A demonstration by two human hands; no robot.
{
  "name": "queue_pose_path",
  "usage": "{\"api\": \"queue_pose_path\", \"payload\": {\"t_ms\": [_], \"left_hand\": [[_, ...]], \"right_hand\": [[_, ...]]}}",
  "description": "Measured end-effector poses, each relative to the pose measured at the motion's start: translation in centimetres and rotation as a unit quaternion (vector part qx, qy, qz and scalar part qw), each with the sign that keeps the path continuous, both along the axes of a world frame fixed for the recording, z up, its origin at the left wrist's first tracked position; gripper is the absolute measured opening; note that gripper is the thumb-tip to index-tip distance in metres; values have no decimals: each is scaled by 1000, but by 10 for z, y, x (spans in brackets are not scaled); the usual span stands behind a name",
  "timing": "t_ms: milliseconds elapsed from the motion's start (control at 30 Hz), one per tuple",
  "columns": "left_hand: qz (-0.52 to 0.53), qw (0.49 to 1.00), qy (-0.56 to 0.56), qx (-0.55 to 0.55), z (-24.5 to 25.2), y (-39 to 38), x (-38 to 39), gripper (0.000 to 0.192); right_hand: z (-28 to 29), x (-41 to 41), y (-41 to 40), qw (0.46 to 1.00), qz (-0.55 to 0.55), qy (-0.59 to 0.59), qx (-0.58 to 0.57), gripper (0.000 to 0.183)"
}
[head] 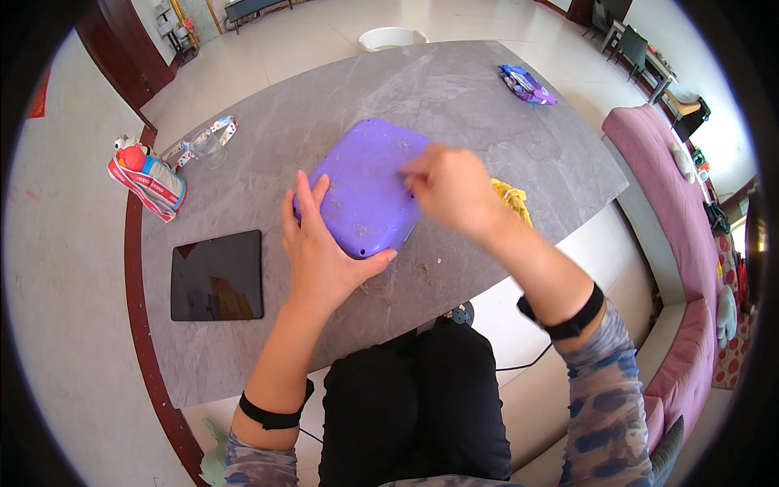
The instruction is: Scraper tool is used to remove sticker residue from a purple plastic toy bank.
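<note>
A purple plastic casing (365,176) with rounded corners and small holes is tilted over the grey table (450,109). Bits of greyish debris cling to its surface. My left hand (319,243) grips its lower left side, with the thumb at the bottom corner and the fingers along the left edge. On its right part lie the bent fingers of my right hand (450,185), blurred; whether they pinch anything is hidden. A yellow cloth (513,201) lies partly behind my right wrist. More debris (426,268) is scattered on the table below the casing.
A black tablet (217,277) lies at the left. Beyond it stand a bottle with a red and white strap (152,182) and a clear cup (209,150) with a patterned strap. A purple packet (527,86) is at the far right. A white basin (392,38) and pink sofa (663,182) flank the table.
</note>
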State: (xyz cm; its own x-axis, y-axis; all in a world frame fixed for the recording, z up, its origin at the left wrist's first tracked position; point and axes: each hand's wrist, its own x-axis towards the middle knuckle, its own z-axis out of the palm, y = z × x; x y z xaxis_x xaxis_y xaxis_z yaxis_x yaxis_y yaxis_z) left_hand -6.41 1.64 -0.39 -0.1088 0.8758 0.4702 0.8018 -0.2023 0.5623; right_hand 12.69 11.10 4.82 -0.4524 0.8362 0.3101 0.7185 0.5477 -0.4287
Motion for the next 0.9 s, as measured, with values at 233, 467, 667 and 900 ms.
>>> {"api": "queue_pose_path", "payload": {"t_ms": [233,467,667,900], "left_hand": [[0,1000,-14,21,-11,3,2,145],[-52,979,-192,47,-32,6,-8,159],[-50,977,-205,-20,-26,13,-13,152],[-89,980,-172,-49,-34,16,-27,156]], "right_hand": [[-1,6,26,997,-73,-12,19,21],[-4,-5,11,998,36,29,49,20],[-11,-49,39,964,163,-6,210,20],[-21,-72,27,949,269,22,163,25]]}}
